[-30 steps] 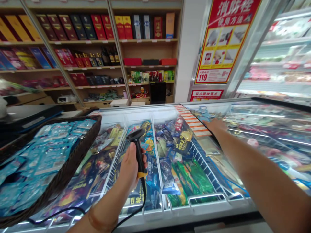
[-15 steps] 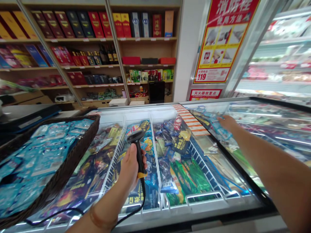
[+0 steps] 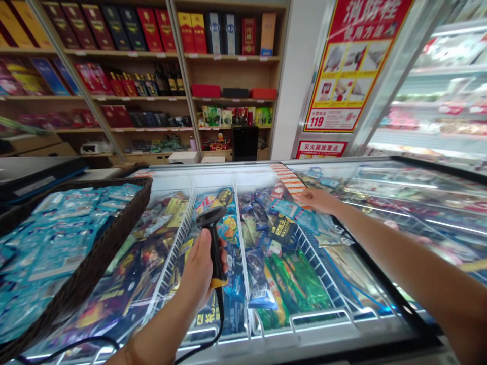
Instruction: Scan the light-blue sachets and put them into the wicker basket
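My left hand (image 3: 205,261) is wrapped round the handle of a black and yellow barcode scanner (image 3: 215,248), its head tilted up and its cable running down past my wrist. My right hand (image 3: 318,199) pinches a light-blue package (image 3: 291,209) near its top edge. The package hangs above the right-hand white wire compartment of the chest freezer. Under it lie a black package with yellow print (image 3: 282,228), dark blue packets (image 3: 261,274) and green packets (image 3: 300,279).
A dark wicker basket (image 3: 125,223) full of light-blue packets stands at the left, over the freezer (image 3: 178,175). White wire dividers (image 3: 243,253) split the freezer. A black-framed sliding glass lid (image 3: 380,276) covers its right part. Shelves with boxes and bottles (image 3: 228,58) line the back wall.
My right hand has come left from over the freezer's right part to the middle, bringing the light-blue package along. My left hand keeps the scanner in nearly the same place.
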A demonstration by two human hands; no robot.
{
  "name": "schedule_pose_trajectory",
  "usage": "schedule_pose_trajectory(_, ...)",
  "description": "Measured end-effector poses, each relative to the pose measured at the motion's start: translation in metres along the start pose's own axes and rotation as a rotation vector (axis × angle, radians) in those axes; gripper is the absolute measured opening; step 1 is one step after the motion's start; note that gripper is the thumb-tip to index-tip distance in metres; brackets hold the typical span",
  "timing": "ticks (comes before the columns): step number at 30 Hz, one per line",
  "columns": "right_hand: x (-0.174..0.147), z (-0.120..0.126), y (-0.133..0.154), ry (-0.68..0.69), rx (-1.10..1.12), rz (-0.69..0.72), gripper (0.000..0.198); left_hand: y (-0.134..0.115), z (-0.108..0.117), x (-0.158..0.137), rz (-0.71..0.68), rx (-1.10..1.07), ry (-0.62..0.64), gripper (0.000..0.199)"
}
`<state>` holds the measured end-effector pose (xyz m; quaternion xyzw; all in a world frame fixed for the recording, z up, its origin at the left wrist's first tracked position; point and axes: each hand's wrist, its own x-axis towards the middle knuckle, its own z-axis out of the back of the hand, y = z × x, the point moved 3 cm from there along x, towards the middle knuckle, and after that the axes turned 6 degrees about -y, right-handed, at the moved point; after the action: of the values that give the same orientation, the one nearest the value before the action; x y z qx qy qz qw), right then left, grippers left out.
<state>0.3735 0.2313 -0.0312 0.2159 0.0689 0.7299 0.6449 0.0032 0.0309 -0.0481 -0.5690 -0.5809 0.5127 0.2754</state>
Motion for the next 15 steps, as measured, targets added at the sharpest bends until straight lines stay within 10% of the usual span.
schedule_pose_trajectory(5, 0.052, 0.021, -0.058, -0.234, -0.258, -0.208, 0.05, 0.001, 0.0, -0.002, 0.019, 0.02, -0.028, 0.063)
schedule_pose_trajectory(15, 0.13, -0.02, -0.124, -0.158, -0.144, -0.626, 0.111, -0.005, -0.002, -0.01, 0.002, -0.021, -0.226, 0.059)
